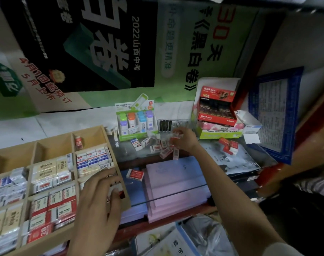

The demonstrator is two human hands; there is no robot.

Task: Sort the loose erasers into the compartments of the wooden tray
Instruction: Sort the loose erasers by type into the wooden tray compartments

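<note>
Our right hand (pixel 185 140) pinches erasers (pixel 176 135) at one o'clock; the tray (pixel 94 134) lies at eight from it, under our flat left hand (pixel 99 194).

The person shows as two arms and hands only. The left hand (pixel 100 196) is bare, with long, slender fingers, and the left forearm (pixel 89 235) behind it is uncovered right down to the bottom edge of the view. The right hand (pixel 185 140) is bare too, and the long right forearm (pixel 231 187) is uncovered to past the elbow. Clothing shows only at the bottom right corner: a pale, off-white short sleeve of plain soft fabric (pixel 281 249) covers the upper arm. Its hem is too blurred to tell a seam or stitching.
</note>
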